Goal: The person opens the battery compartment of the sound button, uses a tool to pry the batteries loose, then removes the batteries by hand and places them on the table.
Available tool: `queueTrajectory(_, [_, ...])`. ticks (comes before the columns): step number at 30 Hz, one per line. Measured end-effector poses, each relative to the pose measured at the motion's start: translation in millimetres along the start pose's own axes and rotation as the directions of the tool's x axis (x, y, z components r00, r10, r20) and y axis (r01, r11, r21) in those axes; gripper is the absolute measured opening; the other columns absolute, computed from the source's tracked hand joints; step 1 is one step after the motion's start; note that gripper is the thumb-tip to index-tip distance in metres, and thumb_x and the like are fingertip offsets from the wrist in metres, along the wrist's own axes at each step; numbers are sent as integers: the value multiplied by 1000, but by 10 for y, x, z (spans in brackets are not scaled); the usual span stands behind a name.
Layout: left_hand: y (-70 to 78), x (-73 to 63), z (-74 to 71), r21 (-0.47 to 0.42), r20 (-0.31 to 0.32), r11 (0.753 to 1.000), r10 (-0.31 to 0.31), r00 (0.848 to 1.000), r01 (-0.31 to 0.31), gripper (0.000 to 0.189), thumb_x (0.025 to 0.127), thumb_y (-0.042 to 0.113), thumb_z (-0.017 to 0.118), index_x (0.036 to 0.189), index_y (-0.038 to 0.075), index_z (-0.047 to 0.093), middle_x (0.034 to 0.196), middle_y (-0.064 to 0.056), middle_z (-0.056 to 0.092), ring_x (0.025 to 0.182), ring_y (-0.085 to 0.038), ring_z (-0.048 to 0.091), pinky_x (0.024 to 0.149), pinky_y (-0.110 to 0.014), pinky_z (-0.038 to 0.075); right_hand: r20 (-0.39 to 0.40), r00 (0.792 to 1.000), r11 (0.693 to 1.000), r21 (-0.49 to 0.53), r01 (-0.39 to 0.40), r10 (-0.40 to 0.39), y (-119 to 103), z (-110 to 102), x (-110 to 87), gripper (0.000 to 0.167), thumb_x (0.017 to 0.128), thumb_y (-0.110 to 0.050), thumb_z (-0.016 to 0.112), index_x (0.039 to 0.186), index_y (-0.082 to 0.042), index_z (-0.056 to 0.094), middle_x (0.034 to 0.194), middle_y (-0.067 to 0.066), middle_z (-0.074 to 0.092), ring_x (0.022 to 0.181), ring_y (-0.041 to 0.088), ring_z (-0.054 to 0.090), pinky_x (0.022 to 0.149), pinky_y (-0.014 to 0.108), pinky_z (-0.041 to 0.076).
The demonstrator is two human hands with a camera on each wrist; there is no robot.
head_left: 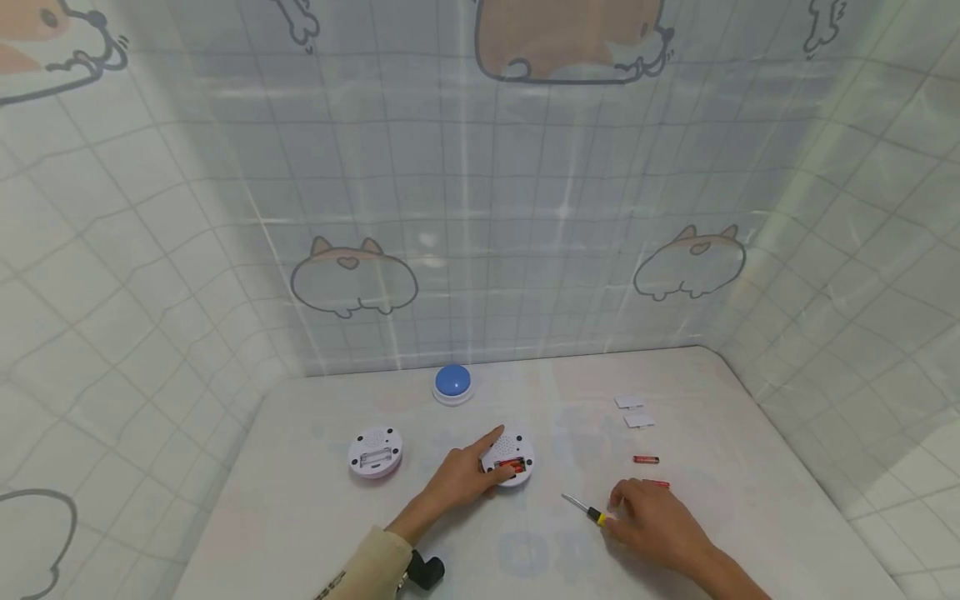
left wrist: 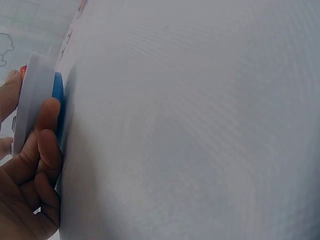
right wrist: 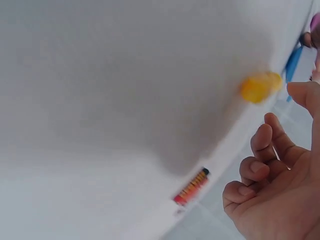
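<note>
My left hand (head_left: 459, 478) grips a round white button buzzer (head_left: 527, 454), which lies underside up with its blue dome (left wrist: 58, 92) against the table. Its thumb lies by the red batteries (head_left: 512, 464) in the buzzer's open compartment, and the other fingers wrap the side. My right hand (head_left: 654, 523) hovers beside a screwdriver (head_left: 595, 514) with a yellow and black handle. In the right wrist view its fingers are loosely bent, apart from the yellow handle (right wrist: 257, 88). A loose red battery (right wrist: 192, 187) lies close to that hand.
Another upturned white buzzer (head_left: 366, 467) with a bare battery slot sits at the left. A blue-domed buzzer (head_left: 453, 381) stands upright at the back. On the right are two white covers (head_left: 639, 422) and another red battery (head_left: 646, 459). Patterned sheets (head_left: 517, 208) enclose the table.
</note>
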State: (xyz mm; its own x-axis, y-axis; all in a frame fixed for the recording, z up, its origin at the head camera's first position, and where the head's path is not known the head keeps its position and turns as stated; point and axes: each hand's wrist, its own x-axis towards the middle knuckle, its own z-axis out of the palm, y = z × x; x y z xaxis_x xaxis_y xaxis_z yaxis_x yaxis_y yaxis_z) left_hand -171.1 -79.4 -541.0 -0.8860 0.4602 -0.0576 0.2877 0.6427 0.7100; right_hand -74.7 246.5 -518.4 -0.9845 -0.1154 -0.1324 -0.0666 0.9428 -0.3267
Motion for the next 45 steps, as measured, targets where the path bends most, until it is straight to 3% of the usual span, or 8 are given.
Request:
queueTrajectory(6, [4, 3, 3, 16, 2, 1000, -15, 1000, 15, 80, 90, 62, 64, 157, 25, 37, 57, 11, 63, 54, -6, 53, 69, -29, 43, -12, 999, 999, -18, 49, -49, -183, -239, 194, 26, 84, -43, 79, 102, -28, 66, 82, -13, 52, 73, 9, 45, 68, 30, 42])
queueTrajectory(12, [23, 8, 8, -5, 9, 999, -46, 999, 46, 79, 89, 62, 65, 156, 30, 37, 57, 10, 63, 56, -7, 54, 72, -32, 43, -34, 991, 991, -15, 131, -131, -372, -295, 452, 29, 86, -42, 78, 109, -27, 68, 85, -12, 55, 77, 9, 47, 69, 30, 43])
queueTrajectory(23, [0, 8, 17, -2, 4, 1000, -15, 1000, 15, 80, 89, 63, 64, 156, 28, 39, 55, 13, 61, 54, -5, 55, 71, -30, 44, 3, 938, 932, 116, 345, -347, -520, -215, 805, 29, 92, -41, 72, 116, -25, 67, 83, -15, 51, 80, 9, 51, 69, 25, 43])
queueTrajectory(35, [13, 10, 6, -8, 17, 1000, -28, 999, 28, 79, 89, 63, 64, 156, 31, 38, 57, 12, 62, 53, -5, 55, 64, -28, 42, 44, 888, 873, 209, 440, -458, -625, -95, 1016, 30, 93, -38, 72, 120, -26, 67, 84, -11, 55, 77, 9, 52, 65, 25, 42])
queueTrajectory(45, [23, 18, -20, 8, -5, 1000, 3, 1000, -3, 80, 90, 64, 63, 156, 27, 38, 56, 14, 62, 51, -4, 53, 60, -27, 42, 70, 883, 875, 192, 444, -464, -704, -70, 1076, 28, 92, -40, 73, 119, -31, 69, 82, -15, 53, 75, 5, 50, 64, 24, 42])
